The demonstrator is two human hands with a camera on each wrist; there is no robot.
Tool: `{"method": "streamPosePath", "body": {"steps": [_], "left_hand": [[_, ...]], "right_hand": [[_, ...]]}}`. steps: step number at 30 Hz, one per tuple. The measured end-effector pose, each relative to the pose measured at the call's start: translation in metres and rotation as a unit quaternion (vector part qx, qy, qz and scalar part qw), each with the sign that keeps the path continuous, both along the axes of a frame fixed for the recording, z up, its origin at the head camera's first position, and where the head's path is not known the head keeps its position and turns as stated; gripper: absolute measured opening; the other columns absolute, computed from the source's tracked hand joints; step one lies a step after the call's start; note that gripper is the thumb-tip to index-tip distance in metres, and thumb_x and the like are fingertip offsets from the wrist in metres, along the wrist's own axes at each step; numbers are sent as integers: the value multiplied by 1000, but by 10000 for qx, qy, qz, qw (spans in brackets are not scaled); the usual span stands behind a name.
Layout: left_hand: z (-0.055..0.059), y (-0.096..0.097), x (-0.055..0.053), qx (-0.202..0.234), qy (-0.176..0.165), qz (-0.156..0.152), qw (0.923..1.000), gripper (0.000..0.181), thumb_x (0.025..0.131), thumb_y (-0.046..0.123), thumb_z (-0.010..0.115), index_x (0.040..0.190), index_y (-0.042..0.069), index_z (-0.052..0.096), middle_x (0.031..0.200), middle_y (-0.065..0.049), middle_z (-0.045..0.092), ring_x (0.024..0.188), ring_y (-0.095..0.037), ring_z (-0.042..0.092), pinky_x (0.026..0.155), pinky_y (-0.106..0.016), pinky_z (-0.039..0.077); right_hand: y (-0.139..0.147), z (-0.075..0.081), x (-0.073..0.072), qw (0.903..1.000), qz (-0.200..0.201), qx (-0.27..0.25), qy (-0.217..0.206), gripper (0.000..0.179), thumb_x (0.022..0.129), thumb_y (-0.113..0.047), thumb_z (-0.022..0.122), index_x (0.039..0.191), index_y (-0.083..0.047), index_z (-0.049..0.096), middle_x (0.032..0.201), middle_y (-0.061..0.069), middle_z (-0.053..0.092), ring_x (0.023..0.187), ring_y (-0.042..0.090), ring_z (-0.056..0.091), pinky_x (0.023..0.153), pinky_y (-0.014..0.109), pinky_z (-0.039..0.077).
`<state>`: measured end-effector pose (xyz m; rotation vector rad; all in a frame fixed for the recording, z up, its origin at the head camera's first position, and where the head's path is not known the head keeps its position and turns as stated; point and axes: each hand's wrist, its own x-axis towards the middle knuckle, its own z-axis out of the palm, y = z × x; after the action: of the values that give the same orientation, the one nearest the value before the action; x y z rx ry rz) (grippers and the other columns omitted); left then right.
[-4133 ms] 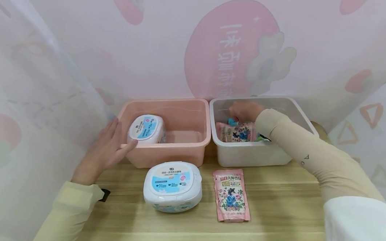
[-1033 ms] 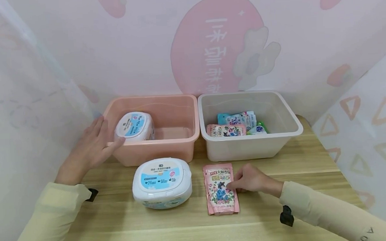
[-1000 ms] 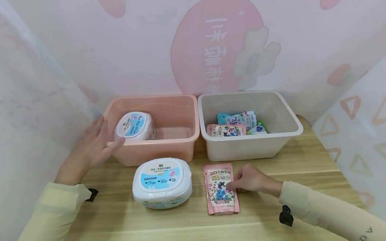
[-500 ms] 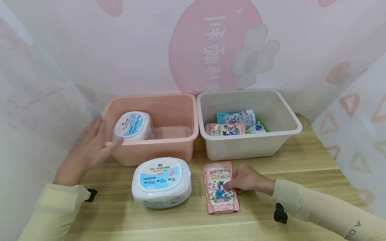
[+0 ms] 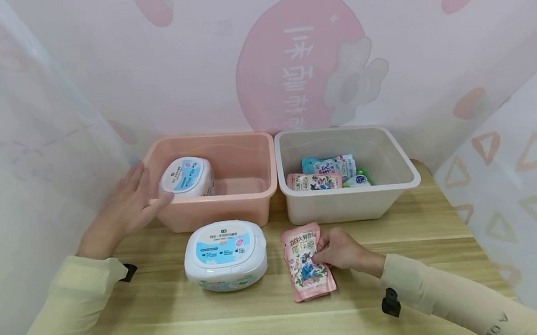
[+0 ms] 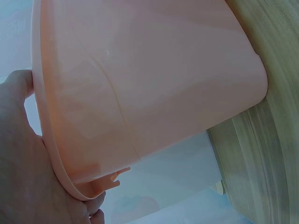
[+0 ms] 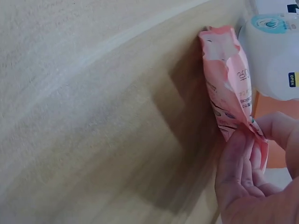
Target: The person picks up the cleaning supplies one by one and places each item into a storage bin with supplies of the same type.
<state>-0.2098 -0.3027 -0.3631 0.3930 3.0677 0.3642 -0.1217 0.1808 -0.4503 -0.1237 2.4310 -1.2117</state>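
Note:
A pink pouch (image 5: 307,264) with a floral print and a figure in blue is pinched at its right edge between the thumb and fingers of my right hand (image 5: 343,249). The right wrist view shows the pouch (image 7: 229,79) tipped up, at least partly off the wooden table. My left hand (image 5: 126,205), fingers extended, rests on the left corner rim of a pink plastic bin (image 5: 220,210). Inside that bin stands a white lidded tub (image 5: 187,177) with a blue label. A similar white tub (image 5: 226,255) stands on the table in front of it, left of the pouch.
Right beside the pink bin stands a white bin (image 5: 343,206). It holds several pouches, among them a pink pouch (image 5: 315,181), a blue pouch (image 5: 337,166) and a green one (image 5: 360,179). A printed curtain (image 5: 191,80) hangs close behind both bins.
My right hand came out of the white bin to the pink pouch on the table. Over the last half second the pouch has turned and tilted in its grip. The left hand stays put.

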Motion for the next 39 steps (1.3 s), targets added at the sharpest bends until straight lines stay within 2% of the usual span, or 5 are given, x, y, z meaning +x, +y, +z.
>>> {"method": "streamPosePath", "body": {"steps": [5, 12, 18, 32, 39], "left_hand": [[-1, 0, 1, -20, -46, 34, 10000, 103, 105, 67, 38, 167, -5, -4, 173, -35, -4, 162, -54, 3, 127, -73, 12], [-1, 1, 1, -10, -78, 113, 9999, 104, 105, 68, 37, 167, -4, -6, 174, -34, -5, 162, -54, 2, 127, -74, 11], [-1, 2, 1, 21, -30, 98, 9999, 104, 105, 68, 39, 168, -2, -4, 174, -34, -3, 162, -53, 4, 127, -73, 12], [3, 3, 1, -32, -131, 101, 9999, 105, 105, 68, 36, 166, -6, -6, 174, -34, -7, 162, -53, -1, 127, -73, 10], [2, 2, 1, -13, -119, 97, 9999, 105, 105, 68, 37, 166, -6, -6, 173, -34, -8, 162, -53, 0, 127, -73, 10]], "right_hand": [[5, 8, -1, 9994, 325, 33, 100, 13, 87, -7, 82, 79, -7, 71, 72, 0, 68, 63, 9, 56, 53, 19, 43], [16, 18, -3, 9925, 1029, -14, 662, 7, 84, -3, 80, 84, -6, 74, 76, 0, 69, 69, 9, 61, 60, 20, 52], [28, 33, -1, 9833, 1401, 145, 1154, 10, 84, 0, 79, 83, -9, 75, 76, -2, 72, 69, 6, 64, 64, 21, 58], [65, 70, -1, 9531, 2133, 504, 2086, 13, 85, 3, 77, 85, -10, 75, 74, -8, 69, 66, -1, 59, 61, 21, 57], [73, 95, -3, 9402, 2473, 619, 2258, 15, 86, 4, 77, 86, -11, 75, 74, -9, 64, 65, -2, 52, 56, 18, 49]]}}
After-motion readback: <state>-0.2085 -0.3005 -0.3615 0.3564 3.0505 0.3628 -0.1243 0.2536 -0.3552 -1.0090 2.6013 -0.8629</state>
